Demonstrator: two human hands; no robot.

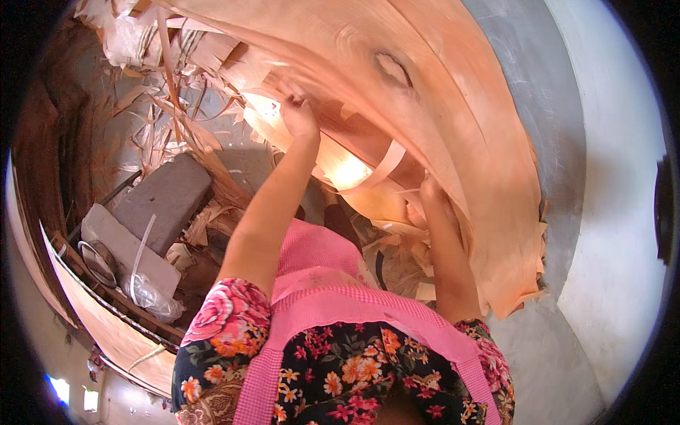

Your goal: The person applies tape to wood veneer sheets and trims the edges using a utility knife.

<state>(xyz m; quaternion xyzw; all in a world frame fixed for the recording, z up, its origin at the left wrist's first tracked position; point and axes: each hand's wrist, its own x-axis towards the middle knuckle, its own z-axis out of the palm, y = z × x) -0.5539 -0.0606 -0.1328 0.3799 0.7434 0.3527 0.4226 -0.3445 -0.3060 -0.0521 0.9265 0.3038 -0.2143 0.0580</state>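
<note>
Large, thin orange-tan wood veneer sheets [453, 106] lie stacked and wavy before me, the top one with a ragged knot hole [394, 69]. My left hand [300, 115] is stretched forward, its fingers curled closed at the near edge of a veneer sheet. Farther right, my right hand [430, 193] is closed at the sheet's overhanging edge, its fingers partly hidden. Between the hands a pale narrow veneer strip [386, 168] curves down. Bright light falls on the lower veneer [348, 170] beneath it.
Torn veneer scraps [170, 127] litter the floor at the left. Beside me a wooden-edged container [120, 301] holds grey blocks [163, 202], a round ring-like object [97, 263] and a clear plastic bag [157, 301]. A pale wall [616, 212] rises at the right.
</note>
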